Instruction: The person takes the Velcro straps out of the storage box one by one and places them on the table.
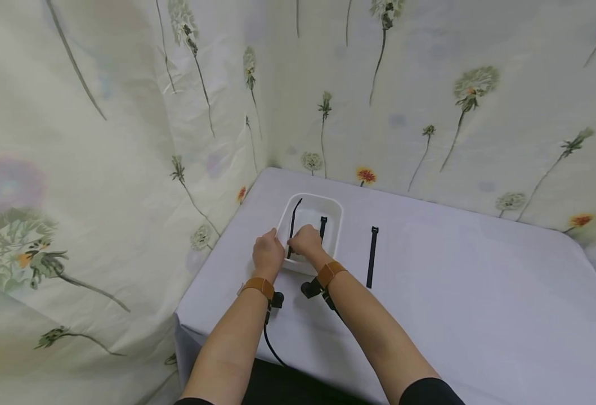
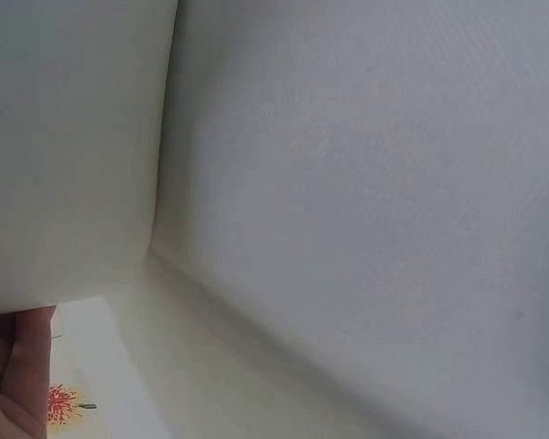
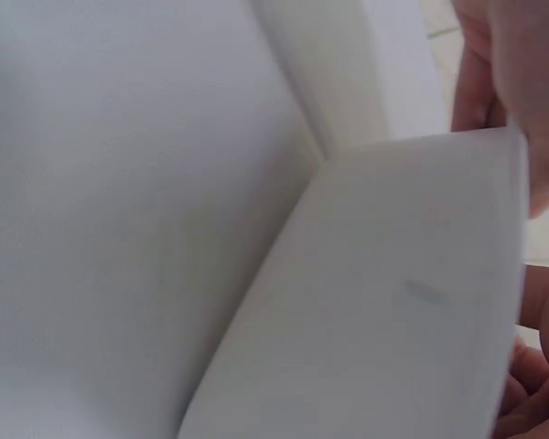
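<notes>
I see both hands at the near rim of a white rectangular tray (image 1: 331, 209), which sits near the tabletop's (image 1: 455, 292) far left corner, close to the flower-print curtain (image 1: 100, 140). My left hand (image 1: 268, 252) rests on the tray's near left edge with fingers curled over the rim; whether they really grip it I cannot tell, since the left wrist view shows only a fingertip beside the white tray wall. My right hand (image 1: 306, 241) is over the tray's near edge, fingers bent, pinching the lower end of a long black cable tie (image 1: 294, 218) that runs up across the tray toward its far left corner. A 2nd, shorter black tie (image 1: 322, 226) lies in the tray just right of that hand. A 3rd black cable tie (image 1: 372, 257) lies straight on the tabletop, right of the tray and apart from it. Both wrists wear brown straps with small cameras.
</notes>
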A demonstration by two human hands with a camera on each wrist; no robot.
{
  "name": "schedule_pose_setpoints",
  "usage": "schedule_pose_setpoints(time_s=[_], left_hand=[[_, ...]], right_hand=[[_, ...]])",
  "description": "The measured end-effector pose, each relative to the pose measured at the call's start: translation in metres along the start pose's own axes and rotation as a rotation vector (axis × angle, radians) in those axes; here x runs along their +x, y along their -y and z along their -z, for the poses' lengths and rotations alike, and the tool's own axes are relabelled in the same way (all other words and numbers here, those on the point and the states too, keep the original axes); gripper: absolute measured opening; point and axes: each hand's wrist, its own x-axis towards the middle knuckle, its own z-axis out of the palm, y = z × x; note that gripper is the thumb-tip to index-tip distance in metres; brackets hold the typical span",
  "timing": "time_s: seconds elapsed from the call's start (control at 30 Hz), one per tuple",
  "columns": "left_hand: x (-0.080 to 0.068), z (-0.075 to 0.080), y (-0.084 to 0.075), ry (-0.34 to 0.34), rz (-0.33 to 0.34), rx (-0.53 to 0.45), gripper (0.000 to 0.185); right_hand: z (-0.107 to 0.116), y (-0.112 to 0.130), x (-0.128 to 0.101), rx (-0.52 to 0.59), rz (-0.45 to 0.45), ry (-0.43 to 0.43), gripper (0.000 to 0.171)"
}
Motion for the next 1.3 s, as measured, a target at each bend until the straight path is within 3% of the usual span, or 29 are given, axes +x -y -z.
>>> schedule_pose_setpoints(time_s=[0.37, 0.73, 0.87, 1.3], left_hand=[[-0.003, 0.004, -0.007, 0.025, 0.023, 0.005, 0.033], [-0.004, -0.003, -0.005, 0.010, 0.024, 0.018, 0.033], [-0.006, 0.000, -0.009, 0.039, 0.047, 0.010, 0.034], [-0.006, 0.003, -0.009, 0.016, 0.014, -0.014, 0.033]], right_hand=[[0.016, -0.001, -0.011, 0.008, 0.042, -0.052, 0.024], [0.035, -0.012, -0.018, 0.042, 0.050, -0.083, 0.023], [0.042, -0.018, -0.019, 0.064, 0.039, -0.086, 0.021], [0.073, -0.032, -0.021, 0.123, -0.011, -0.084, 0.021]])
